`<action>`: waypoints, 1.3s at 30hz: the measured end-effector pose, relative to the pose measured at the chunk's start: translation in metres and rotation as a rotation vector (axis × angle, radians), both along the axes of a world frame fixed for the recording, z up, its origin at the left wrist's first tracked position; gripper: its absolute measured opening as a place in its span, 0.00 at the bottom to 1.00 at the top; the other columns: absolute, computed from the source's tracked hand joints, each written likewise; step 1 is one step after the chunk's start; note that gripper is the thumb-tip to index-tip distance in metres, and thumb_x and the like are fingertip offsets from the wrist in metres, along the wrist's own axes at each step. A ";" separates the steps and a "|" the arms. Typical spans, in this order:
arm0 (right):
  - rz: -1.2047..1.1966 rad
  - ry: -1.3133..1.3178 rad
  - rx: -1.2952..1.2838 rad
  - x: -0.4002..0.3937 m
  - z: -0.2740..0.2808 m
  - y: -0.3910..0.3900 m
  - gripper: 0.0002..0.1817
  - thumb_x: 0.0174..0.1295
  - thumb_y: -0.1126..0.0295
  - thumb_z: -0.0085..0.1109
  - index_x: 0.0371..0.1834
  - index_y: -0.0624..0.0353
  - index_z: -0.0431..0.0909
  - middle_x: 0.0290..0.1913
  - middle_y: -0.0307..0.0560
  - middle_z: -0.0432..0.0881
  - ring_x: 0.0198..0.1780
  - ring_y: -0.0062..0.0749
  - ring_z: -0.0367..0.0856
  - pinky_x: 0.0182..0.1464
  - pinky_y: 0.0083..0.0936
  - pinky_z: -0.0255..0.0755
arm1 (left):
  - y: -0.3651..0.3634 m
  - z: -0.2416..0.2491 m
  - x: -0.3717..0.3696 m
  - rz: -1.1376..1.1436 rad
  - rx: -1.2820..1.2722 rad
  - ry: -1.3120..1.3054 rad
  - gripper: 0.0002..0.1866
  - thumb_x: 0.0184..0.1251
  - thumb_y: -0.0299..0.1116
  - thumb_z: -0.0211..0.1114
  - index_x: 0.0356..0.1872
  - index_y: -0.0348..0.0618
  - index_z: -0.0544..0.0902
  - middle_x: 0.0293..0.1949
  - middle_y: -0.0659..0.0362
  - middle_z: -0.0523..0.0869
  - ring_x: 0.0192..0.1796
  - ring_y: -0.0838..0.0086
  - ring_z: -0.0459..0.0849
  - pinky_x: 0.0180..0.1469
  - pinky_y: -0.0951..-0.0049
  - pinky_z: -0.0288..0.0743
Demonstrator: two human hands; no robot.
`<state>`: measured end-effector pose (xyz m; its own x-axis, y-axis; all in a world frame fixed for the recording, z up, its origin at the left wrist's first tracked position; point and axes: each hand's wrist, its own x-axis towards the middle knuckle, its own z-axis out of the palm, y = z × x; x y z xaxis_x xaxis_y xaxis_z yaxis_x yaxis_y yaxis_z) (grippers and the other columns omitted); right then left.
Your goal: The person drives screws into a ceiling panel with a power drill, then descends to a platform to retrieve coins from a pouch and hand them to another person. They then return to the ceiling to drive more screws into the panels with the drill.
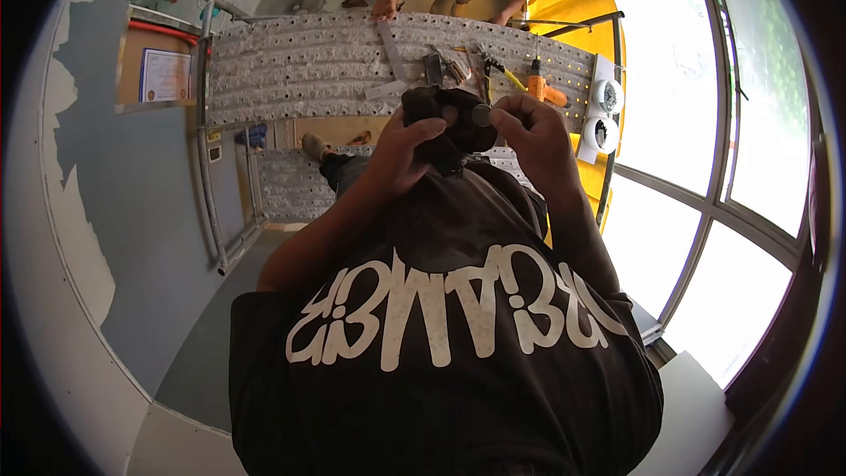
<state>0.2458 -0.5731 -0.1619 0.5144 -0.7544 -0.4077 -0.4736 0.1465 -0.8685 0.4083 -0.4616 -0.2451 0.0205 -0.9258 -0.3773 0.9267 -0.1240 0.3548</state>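
A dark, soft pouch-like thing (470, 134) is held up in front of my chest, between both hands. My left hand (401, 154) is closed around its left side, with the thumb lying along it. My right hand (531, 128) pinches its right edge beside a small round greyish disc (480, 115). A second, duller disc (450, 115) shows nearer the left thumb. I cannot make out exactly what the dark thing is, and its underside is hidden.
Beyond my hands is a perforated metal scaffold platform (291, 62). On it lie an orange drill (545, 88), a yellow-handled tool (514, 79), and two white round fixtures (606, 97). Across it, another person's hand (385, 7) touches a flat strip (390, 48). Windows stand right.
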 end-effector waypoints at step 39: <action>-0.308 -0.717 0.669 -0.002 -0.019 -0.022 0.18 0.73 0.69 0.52 0.61 0.67 0.70 0.46 0.52 0.83 0.49 0.40 0.87 0.44 0.27 0.84 | -0.011 -0.006 0.007 0.000 0.041 0.001 0.22 0.62 0.31 0.65 0.57 0.37 0.74 0.51 0.54 0.82 0.56 0.63 0.82 0.61 0.60 0.76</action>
<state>0.2441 -0.5950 -0.1813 0.6250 -0.6259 -0.4666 0.2643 0.7320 -0.6280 0.4153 -0.4729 -0.2508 0.0201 -0.9096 -0.4150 0.9271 -0.1384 0.3484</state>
